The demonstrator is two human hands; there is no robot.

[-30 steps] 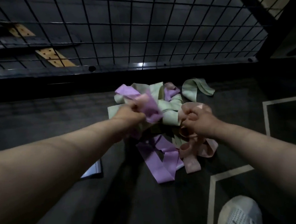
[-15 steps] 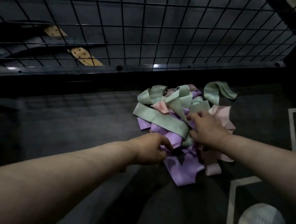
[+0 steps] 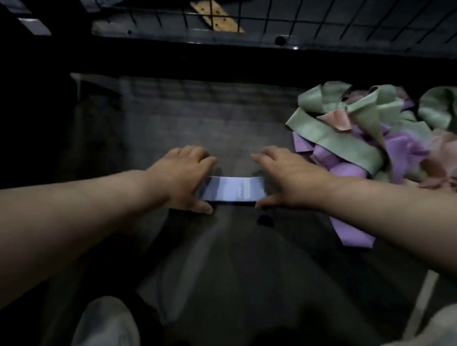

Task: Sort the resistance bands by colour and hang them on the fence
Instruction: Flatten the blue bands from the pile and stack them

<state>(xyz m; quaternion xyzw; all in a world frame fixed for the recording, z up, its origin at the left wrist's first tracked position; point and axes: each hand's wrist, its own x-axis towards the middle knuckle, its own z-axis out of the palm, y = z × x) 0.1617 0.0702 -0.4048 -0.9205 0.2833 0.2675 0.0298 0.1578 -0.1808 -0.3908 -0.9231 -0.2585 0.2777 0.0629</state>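
A pale blue band lies flat on the dark floor between my two hands. My left hand covers its left end, fingers curled down and thumb at the near edge. My right hand lies over its right end with fingers stretched out flat and thumb at the near edge. A tangled pile of green, purple and pink bands sits on the floor just right of my right hand. The black wire fence runs along the top of the view, with no band on the part I see.
A thick black base rail runs under the fence. My white shoes show at the bottom left and bottom right. A white floor line runs at the lower right. A tan board lies behind the fence.
Both hands left the pile and moved left onto the blue band. The view swung left and down, so the pile now sits at the right.
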